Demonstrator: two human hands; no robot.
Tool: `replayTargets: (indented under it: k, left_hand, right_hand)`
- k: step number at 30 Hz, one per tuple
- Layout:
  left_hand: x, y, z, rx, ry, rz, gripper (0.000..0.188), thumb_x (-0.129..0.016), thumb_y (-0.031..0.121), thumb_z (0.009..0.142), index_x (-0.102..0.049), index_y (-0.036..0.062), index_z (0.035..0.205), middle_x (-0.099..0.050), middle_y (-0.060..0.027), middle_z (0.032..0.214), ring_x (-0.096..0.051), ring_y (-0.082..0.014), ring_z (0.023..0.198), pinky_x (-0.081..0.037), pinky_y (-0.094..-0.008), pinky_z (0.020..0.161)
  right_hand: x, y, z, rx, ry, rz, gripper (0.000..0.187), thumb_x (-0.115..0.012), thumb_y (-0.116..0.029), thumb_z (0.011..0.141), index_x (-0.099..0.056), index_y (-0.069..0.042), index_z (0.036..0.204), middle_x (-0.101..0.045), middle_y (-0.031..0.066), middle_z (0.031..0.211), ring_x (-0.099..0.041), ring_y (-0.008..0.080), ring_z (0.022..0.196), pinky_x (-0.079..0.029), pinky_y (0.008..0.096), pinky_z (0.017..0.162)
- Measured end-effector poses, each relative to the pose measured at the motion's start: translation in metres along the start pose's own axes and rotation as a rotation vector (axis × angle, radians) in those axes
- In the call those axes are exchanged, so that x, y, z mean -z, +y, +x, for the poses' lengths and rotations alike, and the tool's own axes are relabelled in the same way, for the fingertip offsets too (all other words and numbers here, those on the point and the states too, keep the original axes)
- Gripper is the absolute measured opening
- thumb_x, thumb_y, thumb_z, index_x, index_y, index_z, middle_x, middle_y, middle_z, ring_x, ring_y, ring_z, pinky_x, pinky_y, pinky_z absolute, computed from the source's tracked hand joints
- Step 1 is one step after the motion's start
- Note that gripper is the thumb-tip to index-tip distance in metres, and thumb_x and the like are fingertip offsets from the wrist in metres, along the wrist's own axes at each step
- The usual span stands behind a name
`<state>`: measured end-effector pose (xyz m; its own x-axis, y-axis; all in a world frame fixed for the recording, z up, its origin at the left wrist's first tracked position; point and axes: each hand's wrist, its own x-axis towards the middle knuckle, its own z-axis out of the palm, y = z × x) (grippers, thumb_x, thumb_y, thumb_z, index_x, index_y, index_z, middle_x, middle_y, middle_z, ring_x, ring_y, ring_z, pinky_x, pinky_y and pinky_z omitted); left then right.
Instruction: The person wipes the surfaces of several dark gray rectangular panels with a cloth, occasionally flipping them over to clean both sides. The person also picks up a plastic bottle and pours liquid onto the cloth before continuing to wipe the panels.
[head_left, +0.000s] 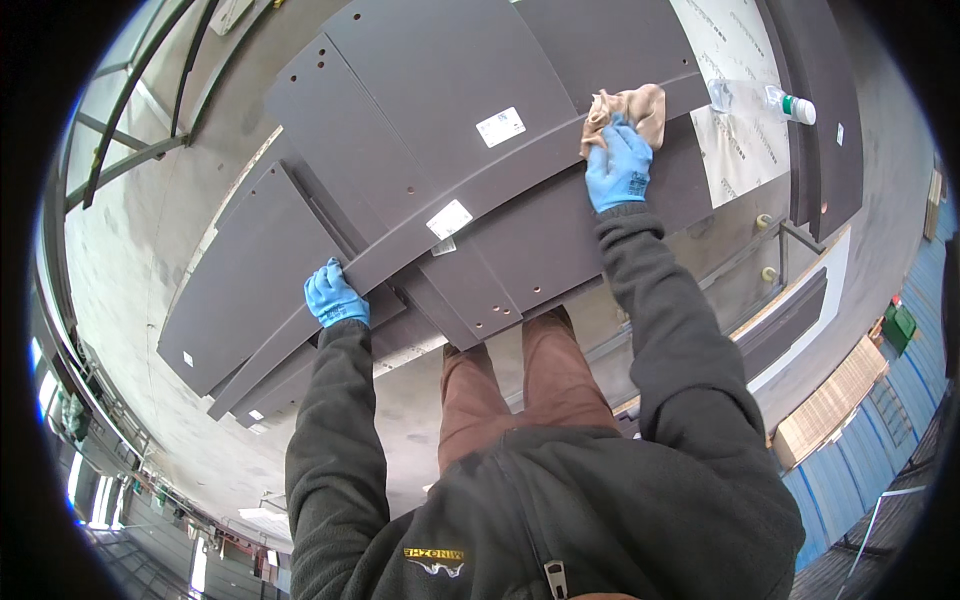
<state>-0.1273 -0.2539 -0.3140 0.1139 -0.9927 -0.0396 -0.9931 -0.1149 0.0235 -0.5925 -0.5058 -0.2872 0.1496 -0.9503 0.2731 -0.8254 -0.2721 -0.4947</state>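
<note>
A long, narrow dark-grey panel [515, 175] lies slantwise across a stack of wider grey panels [440, 85]. My left hand [336, 295], in a blue glove, has its fingers curled over the strip's edge toward the left end. Farther off and to the right, my right hand [620, 170], also gloved in blue, holds a crumpled tan cloth [642, 108] against the strip near its right end. White labels stick to the strip [449, 219] and to a panel behind it. Small round holes show in several of the wider panels.
A clear plastic bottle [745, 98] with a white and green cap lies on white printed sheeting [735, 155] at the right. Beyond it is another dark panel stack [830, 130]. Metal racks [130, 130] stand far left; a cardboard stack [830, 400] sits right.
</note>
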Motion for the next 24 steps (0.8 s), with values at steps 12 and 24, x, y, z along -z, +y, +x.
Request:
replayTargets:
  k: [12, 24]
  left_hand:
    - [0.001, 0.003, 0.000, 0.002, 0.031, -0.010, 0.054, -0.069, 0.007, 0.076, -0.057, 0.0079, 0.129, -0.060, -0.0131, 0.117, -0.057, -0.0345, 0.113, -0.045, -0.0509, 0.104]
    - [0.001, 0.005, 0.003, 0.001, 0.124, -0.024, 0.052, -0.069, 0.004, 0.075, -0.059, 0.0085, 0.126, -0.061, -0.0120, 0.115, -0.058, -0.0350, 0.109, -0.047, -0.0500, 0.100]
  right_hand:
    - [-0.017, -0.070, 0.018, -0.155, -0.562, -0.305, 0.020, -0.072, -0.021, 0.090, -0.075, -0.002, 0.093, -0.074, 0.0145, 0.082, -0.074, 0.0289, 0.076, -0.061, 0.0404, 0.071]
    - [-0.027, -0.024, 0.026, -0.271, -0.423, -0.373, 0.015, -0.071, -0.014, 0.089, -0.073, -0.002, 0.098, -0.073, 0.0165, 0.089, -0.071, 0.0283, 0.082, -0.058, 0.0382, 0.073]
